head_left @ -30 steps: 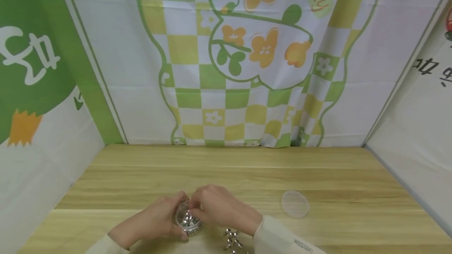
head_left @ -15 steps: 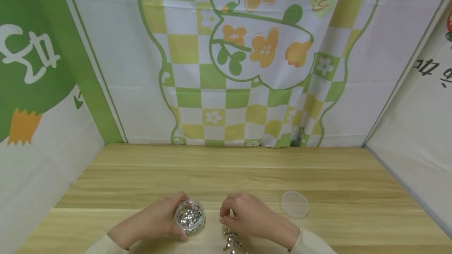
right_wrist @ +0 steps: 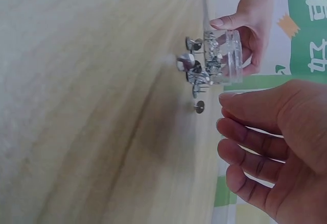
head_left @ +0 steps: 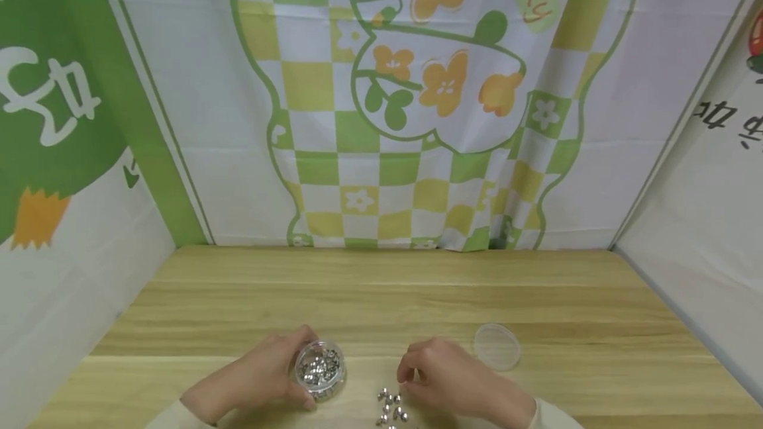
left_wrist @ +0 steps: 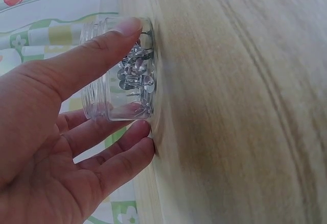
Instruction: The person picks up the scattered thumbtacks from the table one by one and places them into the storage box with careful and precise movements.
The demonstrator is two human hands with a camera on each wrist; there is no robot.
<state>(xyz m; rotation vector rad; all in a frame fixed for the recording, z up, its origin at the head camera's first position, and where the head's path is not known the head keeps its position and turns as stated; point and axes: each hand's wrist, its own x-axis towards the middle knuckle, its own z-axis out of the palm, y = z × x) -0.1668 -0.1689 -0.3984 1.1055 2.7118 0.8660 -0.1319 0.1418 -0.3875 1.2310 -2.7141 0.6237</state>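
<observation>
Jar, clear, uncapped [left_wrist: 116, 103]: standing upright on the counter [head_left: 357, 306], left of centre, near side, part-filled with metal tacks [head_left: 320, 369]. Left hand [head_left: 269, 371]: wrapping the jar from its left, thumb lying along one side and fingers spreading along the other, gripping nothing else. Right hand [head_left: 444, 376]: hovering right of the jar, fingers loosely curling, thumb and forefinger leaving a small gap, no item showing between them. Loose tacks [head_left: 387, 408]: lying in a small cluster on the counter between jar and right hand, nearer than the jar, one sitting just beside the right thumb, points facing various ways. Lid [head_left: 497, 347]: lying flat, right of and slightly beyond the right hand. Hazards, by judgement: upturned points could be pricking a fingertip if it is pressing down blindly; smooth round heads could be slipping from a shallow pinch; the right sleeve [head_left: 554, 416], trailing low, could be scattering strays; a careless pull from the left hand could be tipping the jar and spilling its contents.
</observation>
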